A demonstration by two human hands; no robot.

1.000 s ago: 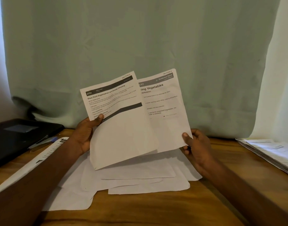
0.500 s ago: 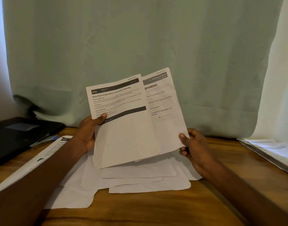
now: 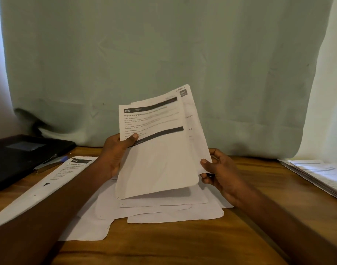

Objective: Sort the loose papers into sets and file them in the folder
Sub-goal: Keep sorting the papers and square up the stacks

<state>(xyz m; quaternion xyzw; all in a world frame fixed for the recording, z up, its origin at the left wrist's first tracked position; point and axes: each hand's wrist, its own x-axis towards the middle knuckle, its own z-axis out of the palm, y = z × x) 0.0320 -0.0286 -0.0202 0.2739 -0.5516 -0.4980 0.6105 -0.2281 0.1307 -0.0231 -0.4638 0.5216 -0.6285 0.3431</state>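
Note:
My left hand pinches a printed sheet headed "Shoe Rack" by its left edge, thumb on the front. My right hand pinches the lower right corner of a second printed sheet, which stands almost wholly behind the first. Both sheets are held upright above a loose pile of white papers lying face down on the wooden table. A black folder lies at the far left.
A printed sheet lies under my left forearm at the left. A pen rests by the folder's edge. A stack of papers sits at the right table edge. A green curtain hangs behind the table.
The two held sheets have slid together: the left sheet moved right over the second one, which now shows only a strip. Both hands moved slightly rightward.

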